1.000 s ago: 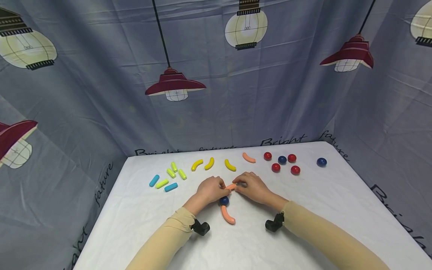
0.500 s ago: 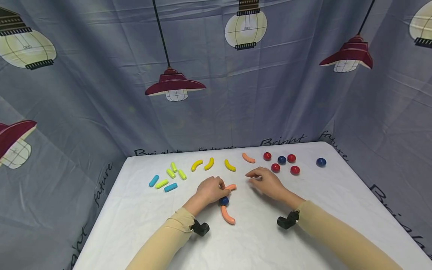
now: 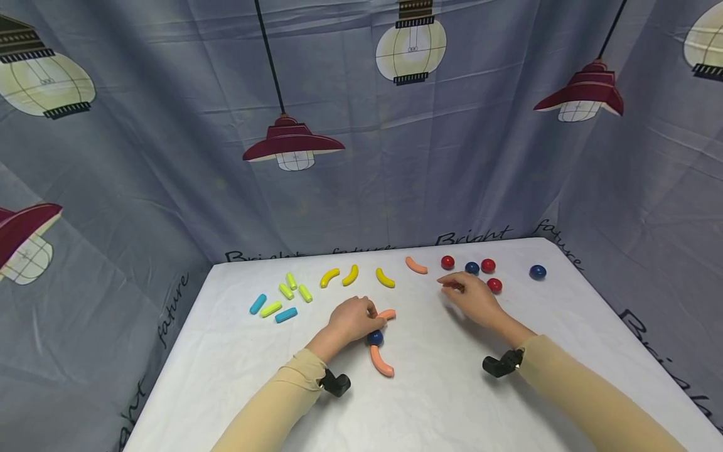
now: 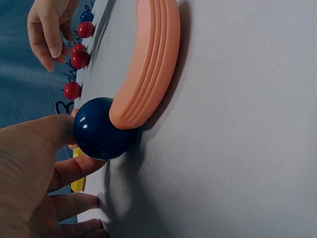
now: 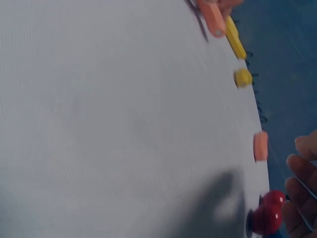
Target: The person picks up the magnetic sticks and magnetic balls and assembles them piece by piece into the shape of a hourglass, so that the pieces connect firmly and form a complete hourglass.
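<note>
And there it is, in the middle of the white table: the far orange curve is pinched between thumb and finger by the left hand, close up against a blue ball. From that ball the clock is read, twelve being away from the person. The far curve is set towards one o'clock; at between five and six, the ball is met by the near orange curve. The far joint is covered by the fingers, so whether it is seated cannot be told. The grip is placed so near the ball, it seems, so that rolling and twisting are checked.

Over at two o'clock, nothing is held by the right hand; its fingers are loosely bent, poised above the balls. The loose pieces are grouped mostly by kind and kept out towards the far side, presumably so that each sort is found at a glance and working room is left in front.

Now the count! Four red balls are shown by the left wrist view, one being masked by the right hand from above. At two o'clock, two loose blue balls are counted. One loose orange curve is seen at one, three yellow curves between eleven and twelve, four lime sticks around ten, two blue sticks between nine and ten.
</note>
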A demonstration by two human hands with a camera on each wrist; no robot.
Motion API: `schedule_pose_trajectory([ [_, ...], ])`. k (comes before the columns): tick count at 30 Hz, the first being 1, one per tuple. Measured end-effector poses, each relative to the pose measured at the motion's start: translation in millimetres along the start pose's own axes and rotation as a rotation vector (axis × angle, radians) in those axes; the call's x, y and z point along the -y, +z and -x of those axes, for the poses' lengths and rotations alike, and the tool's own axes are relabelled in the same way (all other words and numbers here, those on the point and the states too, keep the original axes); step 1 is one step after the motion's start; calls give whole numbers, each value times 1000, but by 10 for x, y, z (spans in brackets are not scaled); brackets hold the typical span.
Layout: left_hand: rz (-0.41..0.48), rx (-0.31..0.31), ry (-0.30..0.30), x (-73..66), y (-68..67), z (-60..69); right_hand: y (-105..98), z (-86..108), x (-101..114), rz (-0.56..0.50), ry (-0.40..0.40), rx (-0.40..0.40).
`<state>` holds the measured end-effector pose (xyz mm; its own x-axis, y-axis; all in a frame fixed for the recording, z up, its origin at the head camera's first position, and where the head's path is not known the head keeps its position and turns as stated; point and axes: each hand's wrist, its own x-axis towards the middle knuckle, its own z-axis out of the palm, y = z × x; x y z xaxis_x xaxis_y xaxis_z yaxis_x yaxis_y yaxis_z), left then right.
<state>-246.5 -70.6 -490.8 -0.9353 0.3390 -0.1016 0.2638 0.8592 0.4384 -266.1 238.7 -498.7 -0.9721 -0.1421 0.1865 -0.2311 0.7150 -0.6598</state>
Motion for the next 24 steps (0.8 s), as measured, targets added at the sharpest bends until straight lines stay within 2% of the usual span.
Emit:
schedule_pose_trajectory([
  [7,15,-2,1,19,4,4,-359,-36,-274,60,92,-110],
  [15,8,-1,-5,28,0,-2,-771,-22,-793,176,258,-285],
  [20,11,2,1,15,-15,1,-926,30,-1073,246,394,-303],
  [24,12,1,1,9,-19,1,-988,41,-1160,254,471,-276],
])
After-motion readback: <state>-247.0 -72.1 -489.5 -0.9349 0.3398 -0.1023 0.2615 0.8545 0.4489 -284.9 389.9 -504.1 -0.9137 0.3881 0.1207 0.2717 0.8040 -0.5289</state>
